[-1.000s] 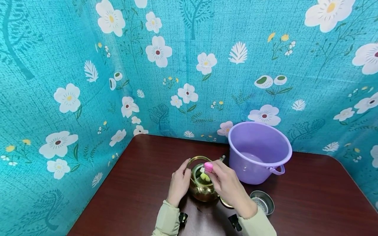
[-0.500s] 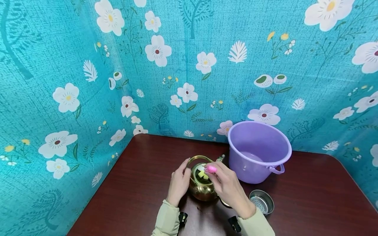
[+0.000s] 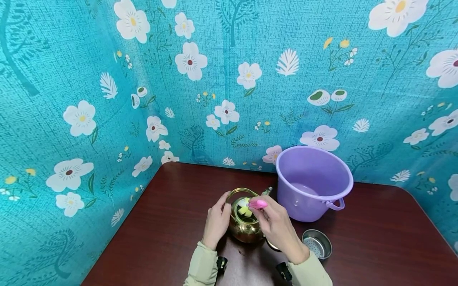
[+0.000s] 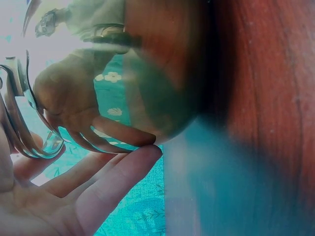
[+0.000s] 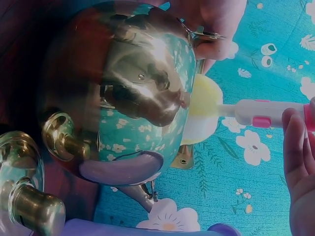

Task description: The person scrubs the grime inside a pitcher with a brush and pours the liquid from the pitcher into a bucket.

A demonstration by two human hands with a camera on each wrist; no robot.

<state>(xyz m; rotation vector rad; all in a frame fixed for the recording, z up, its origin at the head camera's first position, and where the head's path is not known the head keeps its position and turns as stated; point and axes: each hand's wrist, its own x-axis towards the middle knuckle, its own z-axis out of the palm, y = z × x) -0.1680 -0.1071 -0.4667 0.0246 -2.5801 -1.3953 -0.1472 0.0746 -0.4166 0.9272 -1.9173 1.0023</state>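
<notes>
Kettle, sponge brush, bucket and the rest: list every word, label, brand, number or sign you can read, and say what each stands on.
None: no text can be read in any view.
Kettle: reflections, no lettering visible.
Sponge brush: no print visible on the part of its handle that shows.
Purple bucket: no label visible.
Strainer: too small to tell.
Cloth: printed flowers, leaves and trees, no writing.

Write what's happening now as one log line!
left hand: holds kettle | right hand: holds sponge brush | sponge head: at kettle opening | lid: off, beside kettle
</notes>
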